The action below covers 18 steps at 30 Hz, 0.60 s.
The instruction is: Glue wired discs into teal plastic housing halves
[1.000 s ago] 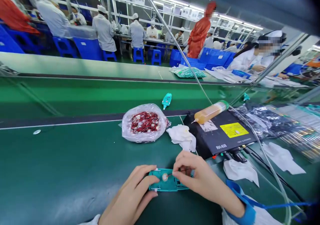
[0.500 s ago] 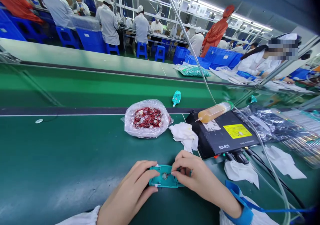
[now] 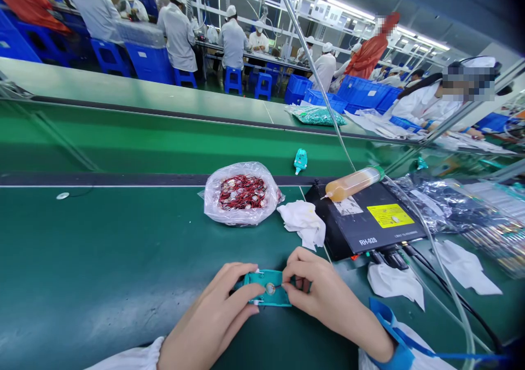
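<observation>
While the left hand (image 3: 215,312) clasps a teal casing's edges (image 3: 274,301), the right hand (image 3: 322,288) pinches wire (image 3: 278,287), tabletop (image 3: 102,255) extending leftward.

Right of centre in the frame, white letters (image 3: 368,242) read "RH-928" on the black box (image 3: 356,226)! Smaller print (image 3: 404,235) alongside, yellow label (image 3: 381,214) above: both too fine to read.

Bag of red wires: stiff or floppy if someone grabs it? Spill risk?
Bag is probably floppy: its plastic looks thin and wrinkled. Contents could spill if tipped, since the top is open. The red wires look tangled, so pulling one may drag others along.
</observation>
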Each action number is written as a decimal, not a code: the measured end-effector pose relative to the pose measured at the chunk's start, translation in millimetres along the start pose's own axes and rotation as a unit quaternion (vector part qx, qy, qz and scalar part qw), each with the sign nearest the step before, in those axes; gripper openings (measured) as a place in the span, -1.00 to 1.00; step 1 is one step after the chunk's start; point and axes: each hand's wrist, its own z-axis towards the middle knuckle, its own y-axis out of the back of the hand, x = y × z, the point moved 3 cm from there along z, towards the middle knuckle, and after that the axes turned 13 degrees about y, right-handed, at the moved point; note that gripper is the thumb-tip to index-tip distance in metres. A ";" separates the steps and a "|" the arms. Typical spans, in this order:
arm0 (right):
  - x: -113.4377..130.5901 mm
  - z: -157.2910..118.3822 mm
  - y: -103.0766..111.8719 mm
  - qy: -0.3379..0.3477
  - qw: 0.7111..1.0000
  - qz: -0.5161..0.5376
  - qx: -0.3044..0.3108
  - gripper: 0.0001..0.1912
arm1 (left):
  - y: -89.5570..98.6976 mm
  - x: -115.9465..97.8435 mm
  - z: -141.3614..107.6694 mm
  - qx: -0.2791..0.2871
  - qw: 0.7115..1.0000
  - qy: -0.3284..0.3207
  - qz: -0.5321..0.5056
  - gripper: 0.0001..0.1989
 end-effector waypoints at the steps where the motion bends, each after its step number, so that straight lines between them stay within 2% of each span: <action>1: 0.6 -0.1 0.1 0.000 1.000 -0.002 0.001 -0.79 | 0.3 -0.4 0.2 -0.001 1.000 -0.001 0.001 -0.72; 8: 3.2 0.3 -0.4 0.010 1.000 -0.019 0.002 -0.81 | -2.0 1.1 -0.1 -0.009 1.000 -0.002 0.004 -0.71; 18: 3.8 -1.2 -3.6 0.024 0.999 -0.047 -0.008 -0.82 | -0.6 -7.7 2.6 -0.011 0.999 -0.008 0.051 -0.58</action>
